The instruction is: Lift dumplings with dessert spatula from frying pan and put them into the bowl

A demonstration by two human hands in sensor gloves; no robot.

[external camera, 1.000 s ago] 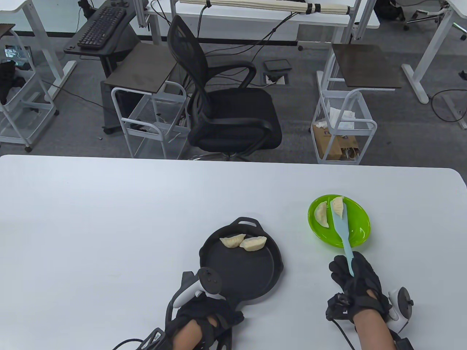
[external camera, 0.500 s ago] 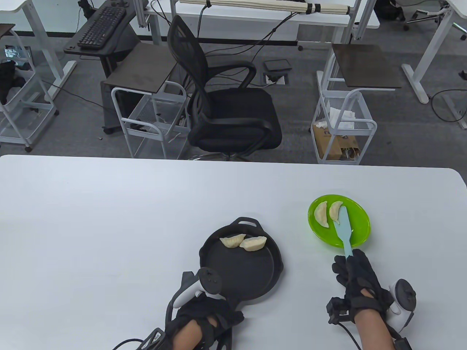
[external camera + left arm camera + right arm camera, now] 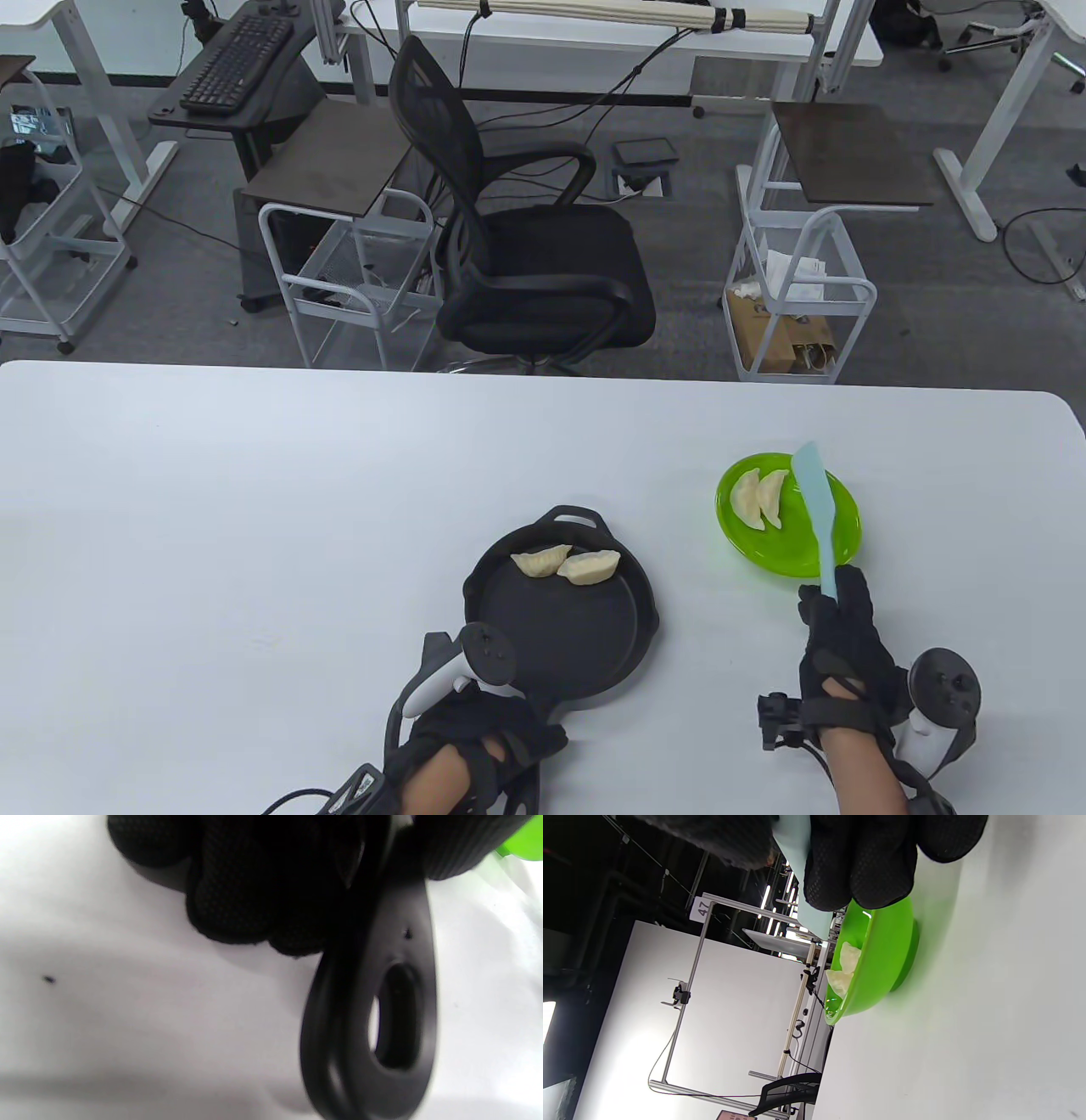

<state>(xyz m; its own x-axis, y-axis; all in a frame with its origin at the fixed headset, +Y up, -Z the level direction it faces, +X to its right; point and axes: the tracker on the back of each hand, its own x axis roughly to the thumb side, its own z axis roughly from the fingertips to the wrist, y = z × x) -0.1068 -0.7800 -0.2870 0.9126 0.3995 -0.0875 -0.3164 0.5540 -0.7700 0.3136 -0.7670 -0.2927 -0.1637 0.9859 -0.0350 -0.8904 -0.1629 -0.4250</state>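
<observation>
Halfway through: two dumplings in bowl (image 3: 840, 531), two left in frying pan (image 3: 594, 632). Right hand (image 3: 840, 654) fingers clenched round empty spatula (image 3: 816, 501) above bowl; left hand (image 3: 475, 739) gripping pan handle (image 3: 382, 1018). Next, swing across, slide blade under a dumpling (image 3: 591, 566).

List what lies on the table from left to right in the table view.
Left hand on the pan's handle → frying pan with two dumplings → green bowl with two dumplings → right hand gripping the blue spatula.
</observation>
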